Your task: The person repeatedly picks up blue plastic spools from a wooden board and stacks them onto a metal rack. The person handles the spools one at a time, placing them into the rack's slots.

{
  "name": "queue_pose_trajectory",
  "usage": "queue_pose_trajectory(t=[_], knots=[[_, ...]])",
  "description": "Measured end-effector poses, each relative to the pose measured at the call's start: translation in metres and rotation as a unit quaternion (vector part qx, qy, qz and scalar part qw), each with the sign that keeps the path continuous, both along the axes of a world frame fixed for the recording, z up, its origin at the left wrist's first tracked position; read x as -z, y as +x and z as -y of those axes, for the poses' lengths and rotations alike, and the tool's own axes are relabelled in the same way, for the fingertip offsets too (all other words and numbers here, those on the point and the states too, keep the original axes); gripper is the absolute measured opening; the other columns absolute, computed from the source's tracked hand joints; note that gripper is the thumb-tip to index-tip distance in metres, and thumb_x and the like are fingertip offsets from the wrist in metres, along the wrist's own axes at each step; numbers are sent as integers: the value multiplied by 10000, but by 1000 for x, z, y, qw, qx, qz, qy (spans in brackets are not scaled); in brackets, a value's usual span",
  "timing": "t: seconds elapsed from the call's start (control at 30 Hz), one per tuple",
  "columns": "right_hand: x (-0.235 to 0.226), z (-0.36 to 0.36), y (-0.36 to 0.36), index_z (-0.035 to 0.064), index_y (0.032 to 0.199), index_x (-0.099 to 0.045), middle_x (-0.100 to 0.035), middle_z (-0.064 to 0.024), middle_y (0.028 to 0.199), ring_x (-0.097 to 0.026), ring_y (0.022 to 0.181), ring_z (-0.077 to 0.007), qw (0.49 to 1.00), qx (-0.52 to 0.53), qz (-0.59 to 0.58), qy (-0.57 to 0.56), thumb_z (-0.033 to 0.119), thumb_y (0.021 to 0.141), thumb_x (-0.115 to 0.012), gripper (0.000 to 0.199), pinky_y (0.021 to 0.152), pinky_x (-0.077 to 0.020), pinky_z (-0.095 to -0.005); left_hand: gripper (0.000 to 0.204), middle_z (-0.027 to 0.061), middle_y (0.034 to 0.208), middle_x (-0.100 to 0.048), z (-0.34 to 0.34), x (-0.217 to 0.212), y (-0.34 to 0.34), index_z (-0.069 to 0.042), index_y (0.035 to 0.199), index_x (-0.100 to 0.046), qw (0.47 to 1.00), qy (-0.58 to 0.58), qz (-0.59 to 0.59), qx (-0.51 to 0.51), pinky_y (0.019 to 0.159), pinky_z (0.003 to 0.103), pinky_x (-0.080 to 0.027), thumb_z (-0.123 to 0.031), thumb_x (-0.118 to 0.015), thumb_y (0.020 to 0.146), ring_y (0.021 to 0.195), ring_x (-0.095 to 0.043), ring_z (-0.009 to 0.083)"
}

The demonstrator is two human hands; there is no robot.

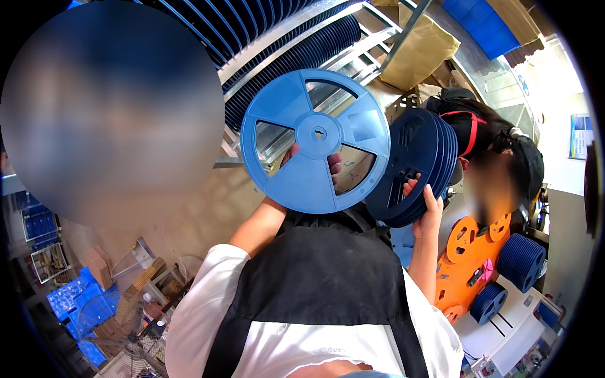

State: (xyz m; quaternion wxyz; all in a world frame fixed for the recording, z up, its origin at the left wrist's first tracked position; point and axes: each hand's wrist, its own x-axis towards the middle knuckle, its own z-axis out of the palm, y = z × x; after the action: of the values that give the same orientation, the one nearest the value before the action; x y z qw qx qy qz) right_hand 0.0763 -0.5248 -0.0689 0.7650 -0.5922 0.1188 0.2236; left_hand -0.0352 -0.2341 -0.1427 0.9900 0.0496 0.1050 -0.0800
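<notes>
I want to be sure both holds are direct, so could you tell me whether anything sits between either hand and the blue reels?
Nothing visible does. The left hand grips the single blue reel directly, fingers showing through its cutout; the right hand rests against the dark blue reel stack.

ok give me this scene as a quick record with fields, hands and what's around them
left hand: behind a single light blue reel, fingers showing through its cut-out windows, holding it up flat toward the camera
right hand: gripping the lower edge of a stack of dark blue reels, held on edge
reel and stack: side by side, rims overlapping in view
above: rack filled with rows of dark blue reels
right side: orange reels and more blue reel stacks on a white table
clothing: white sleeves, black apron
</notes>
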Motion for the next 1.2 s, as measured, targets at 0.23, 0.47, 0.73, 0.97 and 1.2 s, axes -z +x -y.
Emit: queue_pose_trajectory(t=[0.23, 0.47, 0.73, 0.97, 1.2], knots=[[21, 42, -18, -72, 1245, -463, -653, -155, 997, -663, 875, -253, 978, 121, 24, 169, 225, 915, -546, 451, 808, -549, -356, 792, 223, 1277, -507, 0, -23, 4, -54, 1391, -366, 1000, 21, -8, 10, 934, 483, -472, -588, -550, 836, 1138, -532, 354], [69, 94, -36, -51, 1309, -405, -635, -130, 1033, -647, 887, -248, 915, 181, 55, 357, 288, 902, -563, 553, 792, -547, -395, 810, 234, 1335, -462, -27, -21, -18, -47, 1430, -292, 996, 72, 30, -34, 959, 507, -449, -549, -548, 849, 1204, -490, 362], [79, 90, -36, -46, 1333, -381, -642, -167, 1099, -649, 966, -282, 852, 172, 72, 490, 235, 921, -532, 521, 845, -538, -428, 768, 218, 1380, -425, -20, -50, -18, -41, 1430, -285, 994, 103, 2, -37, 983, 483, -442, -490, -552, 867, 1248, -459, 344], [69, 90, -29, -48, 1327, -400, -650, -171, 1091, -649, 992, -277, 850, 154, 76, 499, 229, 944, -488, 481, 872, -527, -407, 684, 170, 1412, -400, -13, -49, 0, -56, 1439, -279, 978, 206, 0, -12, 1051, 418, -382, -383, -554, 904, 1297, -401, 278], [37, 68, -26, -38, 1286, -425, -634, -136, 1068, -649, 930, -251, 907, 140, 64, 392, 221, 921, -533, 460, 841, -527, -365, 456, 88, 1248, -550, 7, -62, 19, -17, 1258, -541, 857, 511, -69, -1, 953, 291, -424, -276, -616, 890, 1163, -508, 170]])
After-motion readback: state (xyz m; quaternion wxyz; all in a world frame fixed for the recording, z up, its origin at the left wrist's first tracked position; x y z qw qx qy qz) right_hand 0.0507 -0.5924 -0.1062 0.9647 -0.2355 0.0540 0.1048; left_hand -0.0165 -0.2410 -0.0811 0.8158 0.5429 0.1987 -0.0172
